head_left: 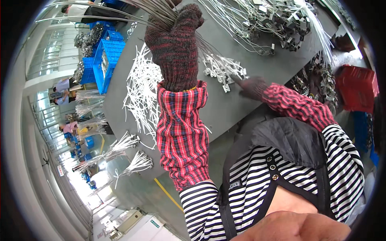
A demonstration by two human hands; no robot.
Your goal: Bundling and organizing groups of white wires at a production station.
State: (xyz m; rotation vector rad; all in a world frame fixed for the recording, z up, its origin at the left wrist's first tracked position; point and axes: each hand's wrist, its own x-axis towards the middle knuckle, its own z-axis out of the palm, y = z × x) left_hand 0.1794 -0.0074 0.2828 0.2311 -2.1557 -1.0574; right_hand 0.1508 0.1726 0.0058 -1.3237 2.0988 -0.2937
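Note:
My left hand [173, 46], in a dark red-and-black knitted glove, is closed round a thick bundle of thin grey cables [159, 14]. Their long ends fan out to the upper left, over the grey table [225, 116]. My right hand [254, 87], gloved the same way, is lower and to the right, beside a small heap of white connectors [225, 72]. Motion smears its fingers, so their grip is hard to make out. Some thin strands run blurred between the two hands. Left of my left forearm lies a wide pile of short white strips [141, 88].
Cables with metal-ended connectors [277, 28] heap up at the far right. Blue crates [107, 60] stand beyond the left edge, and tied cable bundles [138, 162] lie at the near-left corner. A red crate [356, 88] is on the right. Other people work in the left background.

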